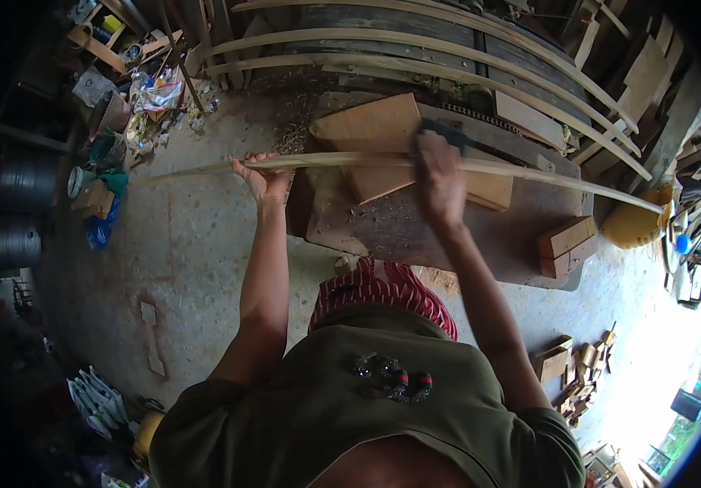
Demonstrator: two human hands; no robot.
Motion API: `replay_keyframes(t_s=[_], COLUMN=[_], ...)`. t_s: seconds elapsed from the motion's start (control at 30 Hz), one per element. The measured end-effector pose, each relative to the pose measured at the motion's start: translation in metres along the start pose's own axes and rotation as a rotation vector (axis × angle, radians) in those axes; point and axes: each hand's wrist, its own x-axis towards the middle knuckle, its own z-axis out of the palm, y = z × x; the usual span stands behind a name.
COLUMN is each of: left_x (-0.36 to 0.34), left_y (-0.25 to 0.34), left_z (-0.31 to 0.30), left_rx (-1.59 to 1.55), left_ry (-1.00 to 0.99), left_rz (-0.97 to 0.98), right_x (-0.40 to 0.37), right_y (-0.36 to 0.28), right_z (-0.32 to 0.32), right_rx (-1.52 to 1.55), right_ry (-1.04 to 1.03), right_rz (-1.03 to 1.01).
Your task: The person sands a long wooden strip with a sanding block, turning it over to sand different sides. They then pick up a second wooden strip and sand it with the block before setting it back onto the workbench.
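Note:
A long, thin wooden strip runs across the view, over the workbench. My left hand is closed around it near its left part, palm up from underneath. Smeared by motion, my right hand presses down on the strip further right. Under its fingers is a dark piece of sandpaper, blurred, partly hidden by the hand. Wooden blocks lie beneath the strip: a wide board and a smaller block.
The brown workbench carries another wooden block at its right end. Several long strips lie across a machine behind it. A yellow container stands right; wood offcuts lie on the floor.

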Motion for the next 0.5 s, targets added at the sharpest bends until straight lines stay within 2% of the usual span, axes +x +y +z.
replay_keyframes(t_s=[0.03,0.07,0.13,0.2,0.27,0.3,0.33,0.4,0.47,0.5], left_x=[0.000,0.000,0.005,0.011,0.009,0.013,0.021,0.033,0.025,0.024], left_y=[0.002,0.003,0.007,0.020,0.038,0.052,0.060,0.074,0.069,0.069], left_z=[-0.003,-0.008,-0.021,-0.026,-0.029,-0.031,-0.037,-0.049,-0.026,-0.021], left_rx=[0.014,0.026,-0.008,-0.046,-0.094,-0.262,-0.276,-0.331,-0.298,-0.269], left_ry=[-0.060,-0.118,-0.083,-0.056,-0.214,-0.272,-0.271,-0.322,-0.296,-0.265], left_rz=[-0.026,-0.051,-0.053,-0.047,0.118,0.106,0.117,0.010,0.026,0.043], right_x=[0.003,0.009,0.013,0.012,0.000,-0.005,-0.013,-0.022,-0.017,-0.010], right_y=[-0.018,-0.035,-0.056,-0.040,-0.015,0.003,0.018,0.044,0.039,0.024], right_z=[0.024,0.039,0.048,0.035,0.019,0.008,-0.003,-0.002,0.012,0.019], right_rx=[-0.100,-0.063,-0.040,-0.084,-0.128,-0.179,-0.176,-0.284,-0.399,-0.353], right_ry=[0.118,0.092,0.022,-0.026,-0.006,0.009,0.057,0.132,0.200,0.195], right_rz=[-0.155,-0.193,-0.244,-0.330,-0.216,-0.164,-0.117,-0.012,0.016,-0.007])
